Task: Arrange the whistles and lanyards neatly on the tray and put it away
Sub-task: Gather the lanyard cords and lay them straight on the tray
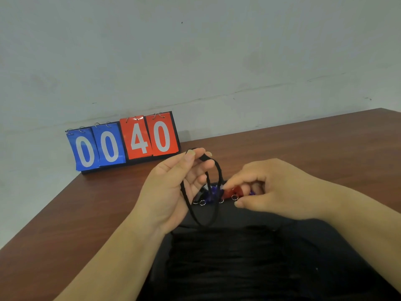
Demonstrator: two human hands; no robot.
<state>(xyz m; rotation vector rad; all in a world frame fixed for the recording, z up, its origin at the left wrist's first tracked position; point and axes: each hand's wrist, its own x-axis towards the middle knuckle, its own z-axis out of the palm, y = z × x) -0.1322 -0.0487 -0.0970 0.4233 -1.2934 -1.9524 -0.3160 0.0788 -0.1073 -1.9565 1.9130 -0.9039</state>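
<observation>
A black tray (303,233) lies on the brown table in front of me. Several black lanyards (227,253) lie bundled across it. Along its far edge sits a row of whistles with metal rings: a blue whistle (211,195) and a red whistle (232,193). My left hand (173,192) pinches a black lanyard loop (213,192) between thumb and forefinger, raised above the tray. My right hand (264,187) rests over the whistle row, its fingertips closed on the red whistle. Another whistle under that hand is mostly hidden.
A flip scoreboard (123,142) reading 00 and 40 stands at the table's back edge against the pale wall. Bare brown table (325,144) stretches to the right and left of the tray. The table's left edge runs diagonally.
</observation>
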